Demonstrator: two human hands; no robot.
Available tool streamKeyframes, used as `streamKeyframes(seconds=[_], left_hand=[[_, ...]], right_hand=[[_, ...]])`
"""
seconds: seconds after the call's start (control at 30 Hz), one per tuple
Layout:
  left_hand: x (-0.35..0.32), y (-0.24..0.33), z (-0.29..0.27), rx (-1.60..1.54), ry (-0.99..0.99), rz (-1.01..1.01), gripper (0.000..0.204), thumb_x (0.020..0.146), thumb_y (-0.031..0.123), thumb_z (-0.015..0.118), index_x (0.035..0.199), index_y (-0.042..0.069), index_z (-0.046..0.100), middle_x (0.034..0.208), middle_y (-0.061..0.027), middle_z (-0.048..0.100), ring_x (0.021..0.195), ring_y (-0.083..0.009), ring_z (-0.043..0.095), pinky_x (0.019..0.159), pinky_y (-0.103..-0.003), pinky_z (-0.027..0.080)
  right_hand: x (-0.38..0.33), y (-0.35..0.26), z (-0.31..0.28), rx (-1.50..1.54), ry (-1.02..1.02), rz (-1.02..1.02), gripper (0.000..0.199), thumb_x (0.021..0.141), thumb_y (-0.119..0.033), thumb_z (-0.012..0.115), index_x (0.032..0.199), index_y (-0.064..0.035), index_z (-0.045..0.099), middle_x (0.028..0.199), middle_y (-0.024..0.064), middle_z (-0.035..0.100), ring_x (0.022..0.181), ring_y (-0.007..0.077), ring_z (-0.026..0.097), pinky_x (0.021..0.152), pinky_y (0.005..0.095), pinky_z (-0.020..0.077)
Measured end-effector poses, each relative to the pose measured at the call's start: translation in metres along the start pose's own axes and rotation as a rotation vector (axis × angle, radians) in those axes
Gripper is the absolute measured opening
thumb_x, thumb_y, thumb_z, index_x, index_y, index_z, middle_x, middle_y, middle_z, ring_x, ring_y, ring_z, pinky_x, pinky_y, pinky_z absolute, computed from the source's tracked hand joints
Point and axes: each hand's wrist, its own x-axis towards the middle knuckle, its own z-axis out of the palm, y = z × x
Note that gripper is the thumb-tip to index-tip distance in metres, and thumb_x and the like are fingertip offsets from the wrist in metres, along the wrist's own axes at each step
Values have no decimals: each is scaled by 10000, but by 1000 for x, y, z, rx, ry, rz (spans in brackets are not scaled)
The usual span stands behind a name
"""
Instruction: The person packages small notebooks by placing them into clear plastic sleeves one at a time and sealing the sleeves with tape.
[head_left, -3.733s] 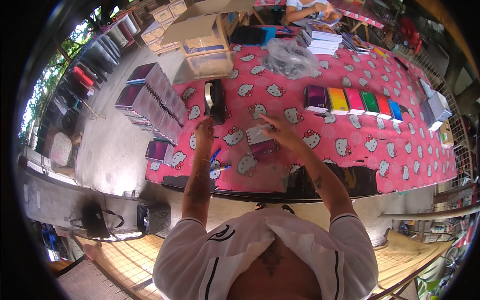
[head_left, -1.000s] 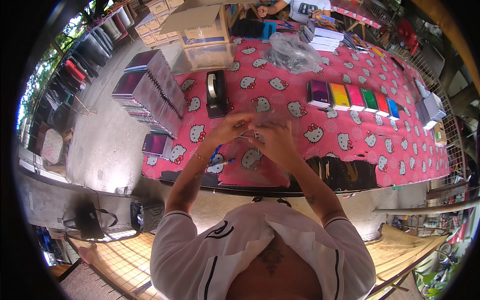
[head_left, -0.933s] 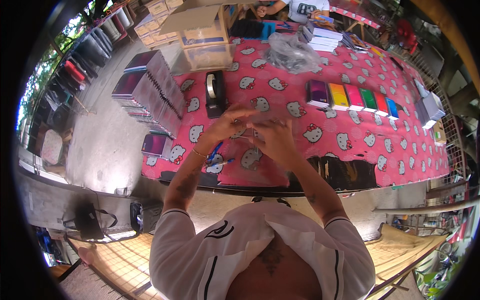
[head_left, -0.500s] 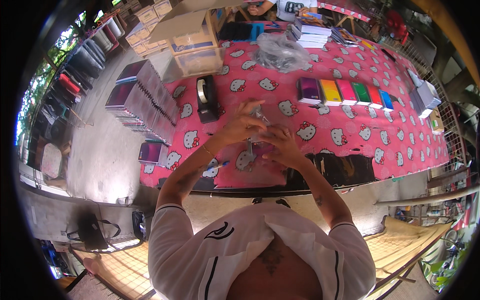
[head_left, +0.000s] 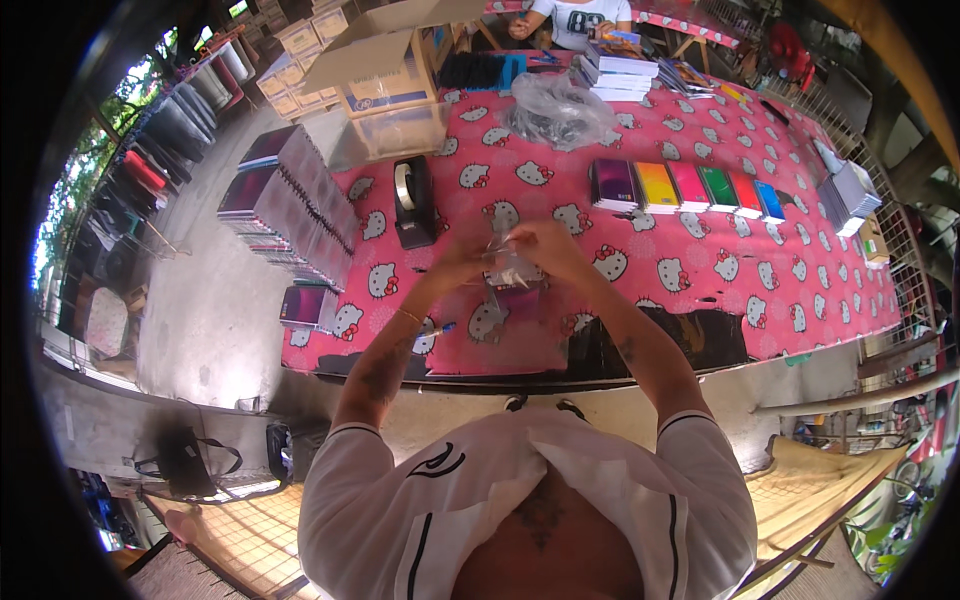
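Both my hands are over the near middle of the table, pinching a crinkled clear plastic bag [head_left: 508, 270]. My left hand [head_left: 462, 260] is closed on its left side, and my right hand [head_left: 548, 246] is closed on its upper right part. Below the bag lies a purple notebook [head_left: 520, 300], partly covered by the plastic; I cannot tell whether it is inside. A blue pen [head_left: 436, 330] rests beside my left forearm. Just beyond my left hand stands a black tape dispenser [head_left: 414, 215] with a roll of tape.
Tall stacks of spiral notebooks [head_left: 290, 205] stand at the left edge, a smaller purple pile [head_left: 308, 306] nearer. Colored notebooks [head_left: 655, 187] form a row at right. Farther back are crumpled plastic [head_left: 560, 110], a cardboard box [head_left: 385, 80], book stacks [head_left: 618, 72] and another person [head_left: 580, 22].
My right hand has moved up and slightly left, and its fingers have closed on the bag. My left hand has drawn back a little, and its raised fingers have come down onto the plastic.
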Motion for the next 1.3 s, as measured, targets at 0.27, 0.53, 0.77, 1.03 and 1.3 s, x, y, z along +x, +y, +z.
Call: streamKeyframes(seconds=[0.27, 0.53, 0.77, 1.03, 1.3], left_hand=[[-34, 37, 36, 678, 156, 407, 507, 883, 233, 733, 1318, 19, 588, 1335, -125, 586, 1211, -220, 561, 996, -369, 468], [-53, 33, 49, 1020, 234, 528, 302, 827, 243, 741, 1075, 74, 717, 1215, -149, 642, 1125, -304, 622, 896, -435, 505], [-18, 56, 48, 1016, 284, 339, 154, 765, 116, 771, 892, 54, 709, 786, -100, 689, 695, -272, 671, 639, -374, 533], [16, 12, 5, 279, 124, 124, 351, 857, 268, 749, 1091, 54, 598, 887, -98, 647, 719, -178, 620, 639, -323, 506], [4, -40, -133, 246, 1097, -53, 233, 844, 219, 751, 1025, 83, 695, 699, 3, 603, 586, -123, 541, 591, -307, 479]], right_hand=[[-51, -17, 0, -94, 110, -400, 664, 729, -215, 837, 1319, -70, 567, 1243, 134, 632, 1236, 231, 551, 1109, 412, 358], [-59, 14, 29, -162, 226, -414, 527, 804, -128, 755, 1281, -63, 540, 1052, 163, 679, 1018, 329, 649, 1056, 473, 381], [-51, -14, 24, -373, 395, -338, 483, 822, -89, 728, 1262, -34, 537, 1081, 161, 630, 997, 271, 642, 835, 375, 513], [-23, 32, 17, 519, 37, 29, 458, 831, -82, 763, 1253, -27, 592, 1124, 85, 644, 1009, 148, 614, 829, 309, 530], [-23, 36, 36, 369, 204, -73, 294, 879, -92, 704, 1162, -40, 646, 1024, 69, 639, 919, 140, 619, 805, 297, 505]])
